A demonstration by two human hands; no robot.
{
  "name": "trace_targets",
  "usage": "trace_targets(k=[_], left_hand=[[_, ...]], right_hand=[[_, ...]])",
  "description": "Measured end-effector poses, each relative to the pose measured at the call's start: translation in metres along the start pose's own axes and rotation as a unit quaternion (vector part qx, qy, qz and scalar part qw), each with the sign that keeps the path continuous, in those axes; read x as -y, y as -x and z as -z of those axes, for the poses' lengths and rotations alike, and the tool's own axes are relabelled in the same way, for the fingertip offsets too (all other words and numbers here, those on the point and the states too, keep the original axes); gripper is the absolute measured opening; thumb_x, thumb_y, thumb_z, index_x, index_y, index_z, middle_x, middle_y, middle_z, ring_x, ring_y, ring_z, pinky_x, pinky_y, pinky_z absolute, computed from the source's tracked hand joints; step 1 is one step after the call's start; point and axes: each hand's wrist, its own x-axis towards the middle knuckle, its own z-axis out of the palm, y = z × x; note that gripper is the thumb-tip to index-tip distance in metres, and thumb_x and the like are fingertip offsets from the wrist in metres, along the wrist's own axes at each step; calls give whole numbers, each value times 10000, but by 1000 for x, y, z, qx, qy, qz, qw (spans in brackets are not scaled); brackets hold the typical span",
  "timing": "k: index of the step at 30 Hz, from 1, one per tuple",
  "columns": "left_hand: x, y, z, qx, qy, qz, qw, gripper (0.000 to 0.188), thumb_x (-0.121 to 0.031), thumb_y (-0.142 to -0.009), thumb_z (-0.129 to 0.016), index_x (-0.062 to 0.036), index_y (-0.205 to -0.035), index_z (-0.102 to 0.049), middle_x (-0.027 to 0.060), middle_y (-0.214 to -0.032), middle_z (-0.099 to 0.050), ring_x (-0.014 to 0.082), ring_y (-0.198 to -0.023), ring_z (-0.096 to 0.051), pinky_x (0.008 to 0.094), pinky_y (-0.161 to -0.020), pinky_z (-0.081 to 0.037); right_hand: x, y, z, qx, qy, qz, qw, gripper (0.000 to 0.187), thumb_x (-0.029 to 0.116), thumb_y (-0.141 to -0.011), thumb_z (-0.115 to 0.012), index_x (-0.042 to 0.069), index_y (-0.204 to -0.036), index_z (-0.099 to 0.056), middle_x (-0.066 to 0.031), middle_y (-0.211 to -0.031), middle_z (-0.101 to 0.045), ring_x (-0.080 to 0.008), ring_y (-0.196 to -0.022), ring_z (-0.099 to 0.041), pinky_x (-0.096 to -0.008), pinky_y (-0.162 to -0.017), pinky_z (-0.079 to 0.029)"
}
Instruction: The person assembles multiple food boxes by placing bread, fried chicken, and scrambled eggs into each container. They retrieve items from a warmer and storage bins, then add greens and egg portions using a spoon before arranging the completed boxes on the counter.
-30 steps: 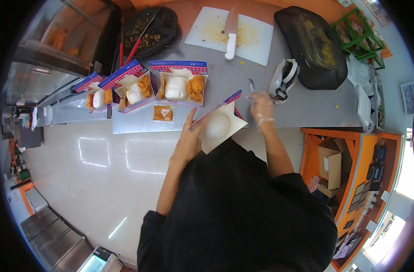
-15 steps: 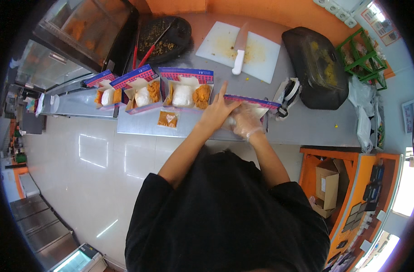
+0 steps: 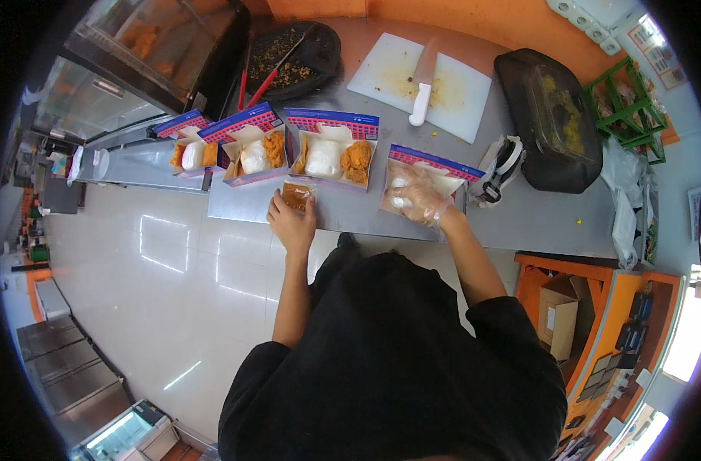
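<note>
My bare left hand (image 3: 293, 227) is at the counter's front edge, thumb and fingers closing on both sides of a small clear packet of brown sauce (image 3: 297, 196). My right hand (image 3: 421, 197), in a clear plastic glove, reaches into the rightmost open meal box (image 3: 435, 163), with its fingers over a white rounded bundle (image 3: 399, 189). The hand partly hides that bundle. To the left stand several more open boxes, such as the patterned blue and pink box (image 3: 331, 123). In it a white bundle (image 3: 323, 158) sits beside a piece of fried chicken (image 3: 356, 160).
Behind the boxes, a white-handled knife (image 3: 422, 92) lies on a white cutting board (image 3: 373, 73). Red-handled tongs (image 3: 263, 88) rest on a round black pan (image 3: 319, 54). A black lidded container (image 3: 515, 115) stands at right, near a black-and-white strapped item (image 3: 504, 169).
My left hand has left the rightmost box and moved left to the sauce packet. The right hand remains at that box, with a white bundle now visible under its fingers. The view has shifted slightly.
</note>
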Motion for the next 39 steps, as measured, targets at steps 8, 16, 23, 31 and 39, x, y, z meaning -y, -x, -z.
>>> trace_targets(k=[8,16,23,31,39], left_hand=[[3,-21,22,171,182,152,956,358,-157,-794,-814,41,-1061,-680,209,-950,-728,317,-832,-709,388,-751,-550],[-133,-9,29,171,263,-169,934,253,-87,-812,-747,-24,-1047,-678,200,-935,-692,370,-868,-665,441,-777,-524],[-160,8,-43,112,161,-189,962,323,-31,-776,-693,-83,-1081,-601,151,-957,-579,389,-933,-605,481,-761,-517],[-157,14,-44,122,71,-212,967,123,-123,-879,-637,-83,-993,-621,172,-979,-600,409,-916,-614,507,-754,-492],[-148,33,-56,36,201,-184,962,85,-69,-822,-650,-80,-901,-623,116,-860,-620,342,-849,-600,487,-727,-467]], right_hand=[[-6,-5,2,4,-33,2,999,457,215,-768,-733,296,-1218,-720,-120,-1489,-469,-417,-1393,-385,-508,-1177,-319],[-7,5,2,-39,43,46,997,388,220,-764,-720,245,-1149,-762,-110,-1431,-519,-353,-1379,-418,-474,-1174,-320],[-3,25,-2,-158,-72,8,985,291,185,-760,-681,150,-1038,-762,-73,-1366,-586,-292,-1344,-464,-484,-1156,-326],[2,29,-1,-192,-65,-2,979,353,158,-745,-671,135,-1091,-740,-58,-1392,-560,-314,-1336,-464,-464,-1134,-369],[0,29,-5,-209,-78,-3,975,352,132,-706,-702,160,-1053,-756,-51,-1392,-559,-342,-1327,-465,-450,-1102,-412]])
